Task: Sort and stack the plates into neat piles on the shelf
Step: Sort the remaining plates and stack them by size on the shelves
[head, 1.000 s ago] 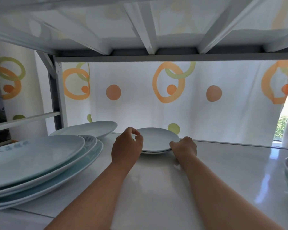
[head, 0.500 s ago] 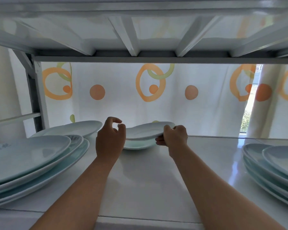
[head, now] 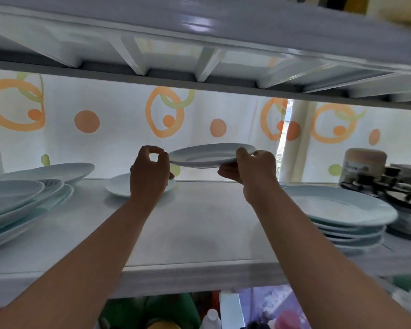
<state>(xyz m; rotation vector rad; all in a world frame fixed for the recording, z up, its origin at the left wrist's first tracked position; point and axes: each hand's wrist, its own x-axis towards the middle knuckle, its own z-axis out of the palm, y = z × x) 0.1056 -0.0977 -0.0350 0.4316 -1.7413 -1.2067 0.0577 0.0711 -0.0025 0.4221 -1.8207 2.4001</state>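
A small white plate [head: 207, 156] hangs level in the air above the white shelf [head: 199, 236], with my right hand [head: 249, 170] gripping its right rim. My left hand [head: 150, 174] is raised beside the plate's left rim, thumb and forefinger pinched into a ring with nothing seen in them. A second small plate [head: 118, 187] rests on the shelf behind my left hand, which hides part of it. A pile of large pale plates [head: 22, 205] lies at the left, and another large pile [head: 339, 211] at the right.
One more large plate [head: 67, 170] sits at the back left. The upper shelf's underside [head: 199, 55] is close overhead. A lidded jar [head: 365, 162] and dark cookware [head: 403, 193] stand past the right pile. A patterned curtain [head: 119, 138] closes the back.
The top small plate has been lifted off the one beneath it and carried up and to the right in my right hand. My left hand stayed near its left rim. The view swung right.
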